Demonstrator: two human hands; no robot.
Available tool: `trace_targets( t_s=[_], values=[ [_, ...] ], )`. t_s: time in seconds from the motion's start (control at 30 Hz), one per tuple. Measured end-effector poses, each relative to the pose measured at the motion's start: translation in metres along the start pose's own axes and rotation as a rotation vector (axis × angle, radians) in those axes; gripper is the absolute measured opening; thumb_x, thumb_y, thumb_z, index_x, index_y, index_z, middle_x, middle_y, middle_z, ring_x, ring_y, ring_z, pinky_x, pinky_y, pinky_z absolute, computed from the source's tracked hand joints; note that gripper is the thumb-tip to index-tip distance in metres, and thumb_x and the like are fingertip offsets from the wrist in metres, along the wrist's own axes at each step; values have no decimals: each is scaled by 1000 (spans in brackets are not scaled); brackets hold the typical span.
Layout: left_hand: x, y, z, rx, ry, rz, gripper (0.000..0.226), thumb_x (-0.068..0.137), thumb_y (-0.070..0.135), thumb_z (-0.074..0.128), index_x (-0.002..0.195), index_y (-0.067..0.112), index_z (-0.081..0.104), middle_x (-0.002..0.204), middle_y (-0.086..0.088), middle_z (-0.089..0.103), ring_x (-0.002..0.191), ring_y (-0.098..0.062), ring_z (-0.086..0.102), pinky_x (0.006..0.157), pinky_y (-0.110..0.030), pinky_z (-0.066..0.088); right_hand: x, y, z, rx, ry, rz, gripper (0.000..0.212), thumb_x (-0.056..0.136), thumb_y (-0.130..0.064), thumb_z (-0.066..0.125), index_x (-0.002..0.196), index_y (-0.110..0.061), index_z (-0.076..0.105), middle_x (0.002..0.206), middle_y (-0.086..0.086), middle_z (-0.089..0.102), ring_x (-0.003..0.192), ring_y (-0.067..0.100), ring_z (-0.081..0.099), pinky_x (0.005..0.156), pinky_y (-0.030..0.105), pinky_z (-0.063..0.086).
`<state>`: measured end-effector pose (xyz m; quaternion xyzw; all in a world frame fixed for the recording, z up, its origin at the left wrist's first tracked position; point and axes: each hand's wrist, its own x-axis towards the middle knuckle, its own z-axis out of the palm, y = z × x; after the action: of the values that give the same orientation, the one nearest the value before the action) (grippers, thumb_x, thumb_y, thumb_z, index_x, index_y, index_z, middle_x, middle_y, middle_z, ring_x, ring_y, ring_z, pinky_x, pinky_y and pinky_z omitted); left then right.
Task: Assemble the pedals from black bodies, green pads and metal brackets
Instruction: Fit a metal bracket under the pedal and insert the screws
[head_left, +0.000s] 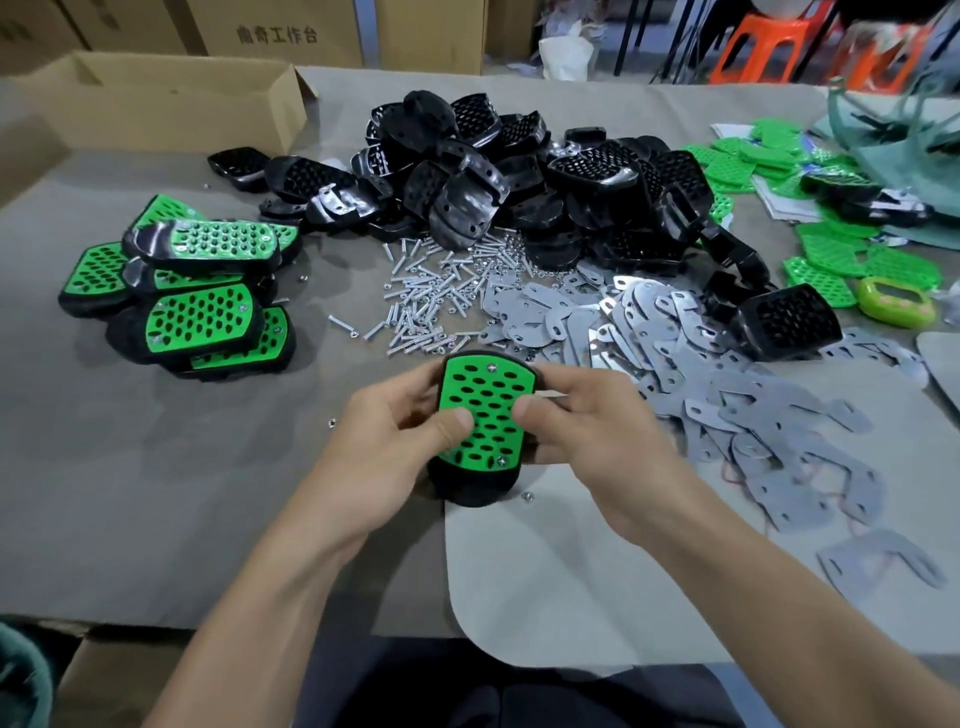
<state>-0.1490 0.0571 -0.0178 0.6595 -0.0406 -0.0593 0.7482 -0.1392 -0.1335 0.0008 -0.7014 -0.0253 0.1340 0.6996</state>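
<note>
bare table (156, 467) lies left of the pedal (485, 415); left hand (395, 441) and right hand (587, 431) grip its sides, thumbs on top.

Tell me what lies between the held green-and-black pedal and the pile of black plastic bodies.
Loose silver metal screws lie there, in the head view.

stools (769, 47) blurred, bag (914, 135) — cut off rt

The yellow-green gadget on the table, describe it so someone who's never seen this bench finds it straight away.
From the big central heap of black bodies, look right to the loose green pads at the picture's edge. The gadget lies at the near end of those pads. Unlike them it is thick, rounded, yellowish lime and has no holes.
</note>
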Motion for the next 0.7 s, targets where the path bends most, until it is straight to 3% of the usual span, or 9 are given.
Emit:
trace_targets(
  t_s=[0.07,0.2,0.33,0.47,0.53,0.63,0.7],
  values=[
    [-3,-2,-2,-9,-39,-38,39,84,10,71,121,22,71,110,-6,79,98,-20,76,78,-25,59,2,-1,1,33,5,42,22,97,4,58,110,-5,74,93,16,78,83,31,77,69,36,63],
    [1,-5,1,42,90,-16,37,81,7,72,112,26,75,105,-6,80,98,-28,77,84,-39,63,8,-1,8,55,57,101,21,97,5,58,106,-4,74,90,16,78,77,28,77,63,32,61],
    [1,-9,4,-4,95,-34,37,83,4,77,115,22,74,104,-7,80,96,-27,76,83,-36,63,10,-6,2,30,-26,125,19,100,-4,56,110,-3,72,94,15,78,83,31,77,67,34,63],
    [-4,-6,-6,-62,-125,-51,52,81,0,78,129,18,68,109,-11,78,99,-23,75,84,-29,59,9,-12,-6,-29,-49,94,20,101,-10,57,102,1,74,90,16,78,79,31,77,62,31,60],
    [-6,-4,-12,-55,-253,-61,71,76,-8,74,139,20,61,105,-25,73,97,-25,71,85,-28,55,9,-12,-6,-17,22,78,18,99,-8,60,93,-1,76,84,15,78,73,29,76,58,30,58],
    [-6,-11,-3,8,-141,-17,78,68,-25,67,135,15,61,98,-15,78,92,-25,76,78,-29,59,11,-6,-3,-153,95,-21,16,95,-11,66,89,-9,80,80,12,78,73,34,75,63,44,62],
    [-6,-15,2,72,-53,9,80,67,-33,64,132,14,61,100,-11,79,91,-24,77,78,-29,61,12,-3,-2,-287,110,-93,19,89,-25,68,88,-11,80,79,10,77,76,34,74,70,54,61]
  ],
)
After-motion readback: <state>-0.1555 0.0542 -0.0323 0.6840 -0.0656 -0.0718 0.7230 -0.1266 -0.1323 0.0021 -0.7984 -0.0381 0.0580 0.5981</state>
